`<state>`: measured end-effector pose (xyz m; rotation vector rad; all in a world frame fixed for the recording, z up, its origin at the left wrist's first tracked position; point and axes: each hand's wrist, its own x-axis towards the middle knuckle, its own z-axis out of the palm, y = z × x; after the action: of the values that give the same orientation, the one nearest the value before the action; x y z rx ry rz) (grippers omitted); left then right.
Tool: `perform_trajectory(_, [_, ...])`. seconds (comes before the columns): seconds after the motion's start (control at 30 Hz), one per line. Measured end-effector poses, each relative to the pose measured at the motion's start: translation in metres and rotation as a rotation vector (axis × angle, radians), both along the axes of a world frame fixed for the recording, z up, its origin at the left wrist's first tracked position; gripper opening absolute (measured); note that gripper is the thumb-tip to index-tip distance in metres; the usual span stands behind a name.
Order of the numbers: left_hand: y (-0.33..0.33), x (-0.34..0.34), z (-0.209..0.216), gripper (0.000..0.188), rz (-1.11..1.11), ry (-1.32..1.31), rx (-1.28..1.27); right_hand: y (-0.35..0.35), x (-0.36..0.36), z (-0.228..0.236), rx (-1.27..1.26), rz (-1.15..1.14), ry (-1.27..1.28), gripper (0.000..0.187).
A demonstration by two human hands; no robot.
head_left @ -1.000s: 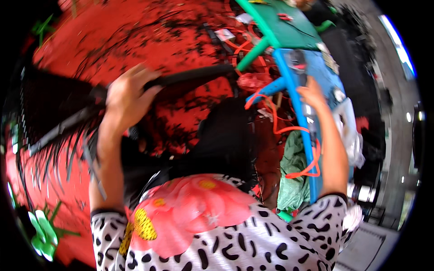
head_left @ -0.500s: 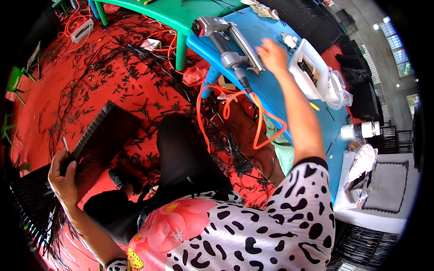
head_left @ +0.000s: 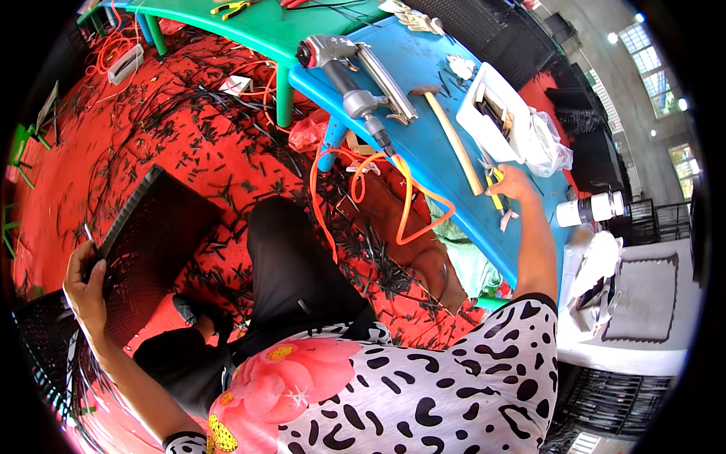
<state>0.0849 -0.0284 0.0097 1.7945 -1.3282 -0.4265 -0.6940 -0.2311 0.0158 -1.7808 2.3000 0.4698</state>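
Note:
My left hand (head_left: 85,291) is closed at the edge of a black woven panel (head_left: 162,234) at the left, fingers on its rim. A thin pale strip (head_left: 88,233) pokes up from between those fingers; I cannot make out its kind. At the right, my right hand (head_left: 516,185) has its fingers around pliers with yellow handles (head_left: 495,198), which lie on the blue table (head_left: 412,155). Beside them rests a hammer (head_left: 454,140) with a wooden handle. Farther left on this table lies a grey air nailer (head_left: 352,87) with an orange hose (head_left: 402,227).
A white bin (head_left: 480,113) of tools, a plastic bag (head_left: 548,147) and a white bottle (head_left: 590,209) line the table's right side. A green table (head_left: 249,26) adjoins at the back. Black offcuts litter the red floor (head_left: 181,121). A white box-like surface (head_left: 643,344) stands right.
My right hand has moved nearer, from above the hammer to the pliers, and closed on them. The hammer is now uncovered. My left hand stays on the panel; the whole view has shifted slightly.

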Motion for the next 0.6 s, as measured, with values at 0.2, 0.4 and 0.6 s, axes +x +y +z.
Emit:
perform_trajectory(0.2, [0.011, -0.042, 0.020, 0.054, 0.089, -0.139, -0.103, 0.002, -0.049, -0.010, -0.275, 0.316, -0.227, 0.049])
perform_trajectory(0.4, [0.014, -0.044, 0.025, 0.061, 0.003, -0.073, -0.274, -0.018, -0.032, 0.005, -0.684, 0.219, -0.729, 0.048])
perform_trajectory(0.6, [0.021, -0.054, 0.025, 0.061, -0.053, 0.000, -0.258, 0.051, 0.324, 0.068, -0.598, 1.093, -0.541, 0.055])
